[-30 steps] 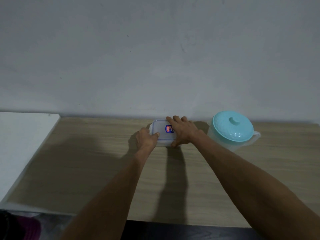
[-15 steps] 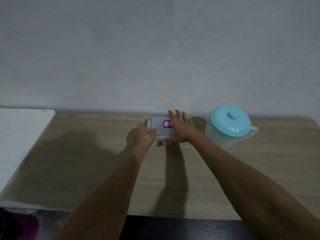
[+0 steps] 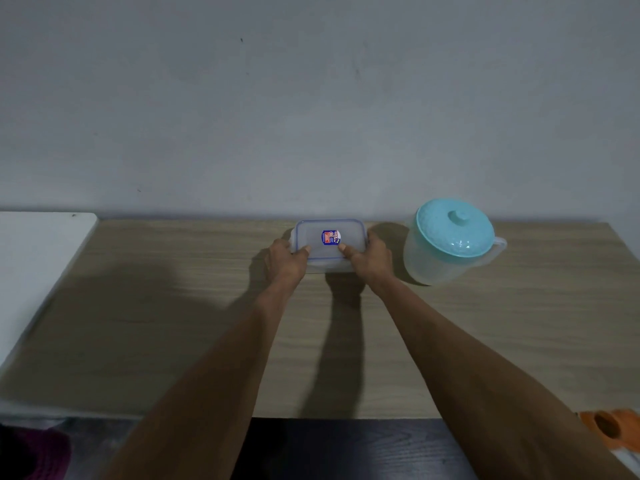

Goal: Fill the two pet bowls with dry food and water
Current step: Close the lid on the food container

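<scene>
**Food container gripped at both ends**

Food container, a clear rectangular plastic box with a blue-trimmed lid and a small round sticker, sits at the back of the light wood-grain bench, close to the grey wall. I see my left hand closed on its left end and my right hand closed on its right end, thumbs on the lid. Just to the right stands a translucent plastic jug with a turquoise lid, apart from the box.

A frosted, translucent plastic container and plastic jug with glossy teal lid sit on a matt wood-grain table, centre frame.
</scene>
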Action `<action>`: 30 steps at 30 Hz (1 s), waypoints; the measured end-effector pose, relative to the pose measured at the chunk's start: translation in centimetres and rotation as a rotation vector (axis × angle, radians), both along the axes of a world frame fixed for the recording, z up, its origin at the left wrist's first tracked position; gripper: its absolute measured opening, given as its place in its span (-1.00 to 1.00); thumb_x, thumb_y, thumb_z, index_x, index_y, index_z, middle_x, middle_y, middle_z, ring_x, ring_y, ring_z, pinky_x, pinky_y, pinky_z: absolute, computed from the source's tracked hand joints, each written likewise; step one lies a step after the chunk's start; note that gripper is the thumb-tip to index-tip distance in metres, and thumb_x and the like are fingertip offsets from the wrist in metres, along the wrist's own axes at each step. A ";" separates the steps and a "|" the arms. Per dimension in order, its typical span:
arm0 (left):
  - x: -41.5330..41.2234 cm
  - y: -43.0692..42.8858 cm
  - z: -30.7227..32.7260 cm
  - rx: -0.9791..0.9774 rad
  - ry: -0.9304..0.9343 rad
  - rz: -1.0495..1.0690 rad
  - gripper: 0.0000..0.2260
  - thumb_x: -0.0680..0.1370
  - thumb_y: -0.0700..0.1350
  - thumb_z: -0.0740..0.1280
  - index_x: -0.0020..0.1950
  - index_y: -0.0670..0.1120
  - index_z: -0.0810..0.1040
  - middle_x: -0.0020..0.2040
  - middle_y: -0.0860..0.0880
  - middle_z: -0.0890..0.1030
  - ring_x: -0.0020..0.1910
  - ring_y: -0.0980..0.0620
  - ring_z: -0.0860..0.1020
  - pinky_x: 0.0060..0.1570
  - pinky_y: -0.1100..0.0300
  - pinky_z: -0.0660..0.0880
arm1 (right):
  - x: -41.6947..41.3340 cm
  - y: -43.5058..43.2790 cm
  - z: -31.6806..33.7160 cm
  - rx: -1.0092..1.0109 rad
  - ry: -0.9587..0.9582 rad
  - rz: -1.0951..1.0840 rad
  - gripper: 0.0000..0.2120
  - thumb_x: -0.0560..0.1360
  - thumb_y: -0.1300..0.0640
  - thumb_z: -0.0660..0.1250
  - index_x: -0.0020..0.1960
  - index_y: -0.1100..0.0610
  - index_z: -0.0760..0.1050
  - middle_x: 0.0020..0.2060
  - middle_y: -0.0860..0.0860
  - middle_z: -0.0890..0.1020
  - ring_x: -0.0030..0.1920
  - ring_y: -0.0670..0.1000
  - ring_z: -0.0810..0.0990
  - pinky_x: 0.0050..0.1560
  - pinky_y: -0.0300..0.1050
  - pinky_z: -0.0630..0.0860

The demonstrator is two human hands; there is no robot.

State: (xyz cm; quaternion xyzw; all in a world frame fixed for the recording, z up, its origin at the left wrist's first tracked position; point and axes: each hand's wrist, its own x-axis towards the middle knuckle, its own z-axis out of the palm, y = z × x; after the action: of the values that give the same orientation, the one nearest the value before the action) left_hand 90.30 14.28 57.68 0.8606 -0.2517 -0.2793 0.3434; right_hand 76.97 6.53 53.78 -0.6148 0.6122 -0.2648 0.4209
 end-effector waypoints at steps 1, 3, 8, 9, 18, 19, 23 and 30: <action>0.1 -0.1 -0.3 -0.018 0.018 0.007 -0.55 0.52 0.01 0.41 0.33 -0.18 0.50 0.30 -0.15 0.56 0.30 -0.18 0.50 0.16 0.09 0.41 | 0.1 0.0 -0.1 0.005 -0.005 -0.009 -0.56 0.40 -0.02 0.51 0.17 0.20 0.54 0.11 0.17 0.65 0.15 0.17 0.60 0.11 -0.06 0.49; 0.4 -0.4 -1.0 -0.094 0.059 0.025 -0.61 0.49 -0.04 0.45 0.22 -0.23 0.56 0.20 -0.19 0.61 0.22 -0.19 0.56 0.13 0.06 0.45 | 0.1 0.1 -0.1 0.005 -0.018 -0.019 -0.57 0.40 -0.03 0.51 0.16 0.18 0.56 0.09 0.15 0.67 0.13 0.16 0.61 0.11 -0.06 0.51; 1.1 -0.8 -2.2 -0.132 0.339 0.065 -0.75 0.50 -0.04 0.45 -0.26 -0.14 0.49 -0.11 -0.17 0.54 -0.11 -0.03 0.50 -0.06 0.02 0.52 | 0.2 0.4 -0.1 0.017 -0.062 -0.070 -0.58 0.39 -0.03 0.52 0.16 0.15 0.59 0.05 0.12 0.68 0.08 0.11 0.63 0.11 -0.07 0.54; 1.3 -0.8 -2.2 -0.128 0.409 0.069 -0.75 0.51 -0.04 0.44 -0.25 -0.13 0.47 -0.10 -0.17 0.53 -0.11 -0.03 0.49 -0.08 0.05 0.49 | 0.2 0.5 -0.1 0.033 -0.072 -0.078 -0.56 0.37 -0.05 0.53 0.16 0.14 0.59 0.03 0.11 0.69 0.07 0.11 0.64 0.13 -0.04 0.55; 0.6 0.5 -3.0 -0.174 0.440 0.040 -0.64 0.52 0.02 0.39 0.06 -0.28 0.60 -0.22 -0.16 0.54 -0.26 -0.04 0.50 -0.16 0.10 0.45 | -0.2 1.7 -1.0 0.111 -0.157 -0.143 -0.35 0.17 -0.23 0.52 0.14 0.11 0.58 0.06 0.09 0.68 0.09 0.13 0.64 0.16 0.14 0.58; 0.5 1.0 -3.1 -0.167 0.451 0.038 -0.65 0.52 0.04 0.37 0.09 -0.25 0.60 -0.17 -0.18 0.57 -0.24 -0.06 0.52 -0.12 0.07 0.51 | -0.3 2.3 -0.7 0.116 -0.153 -0.157 -0.41 0.22 -0.19 0.53 0.13 0.11 0.57 0.06 0.09 0.67 0.09 0.14 0.63 0.15 0.15 0.58; -0.4 3.4 -2.5 -0.147 0.487 0.058 -0.65 0.56 0.04 0.32 0.21 -0.17 0.57 0.00 -0.19 0.60 -0.10 -0.11 0.54 0.01 0.02 0.56 | -0.7 4.9 0.3 0.124 -0.160 -0.169 -0.54 0.35 -0.08 0.53 0.14 0.14 0.55 0.05 0.09 0.65 0.08 0.14 0.63 0.10 0.15 0.60; -1.8 9.5 0.1 -0.215 0.440 0.035 -0.70 0.57 0.04 0.29 0.15 -0.14 0.58 0.16 -0.27 0.61 -0.14 -0.10 0.49 -0.36 0.23 0.40 | -2.4 11.0 2.6 0.089 -0.215 -0.137 -0.67 0.39 -0.06 0.50 0.04 0.06 0.51 0.00 0.08 0.63 0.06 0.16 0.64 0.10 0.19 0.60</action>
State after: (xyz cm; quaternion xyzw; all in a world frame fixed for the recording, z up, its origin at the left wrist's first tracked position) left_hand 88.48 23.77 57.77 0.7419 -0.1840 -0.4255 0.4844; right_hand 74.59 17.53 56.36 -0.5202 0.6155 -0.3297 0.4918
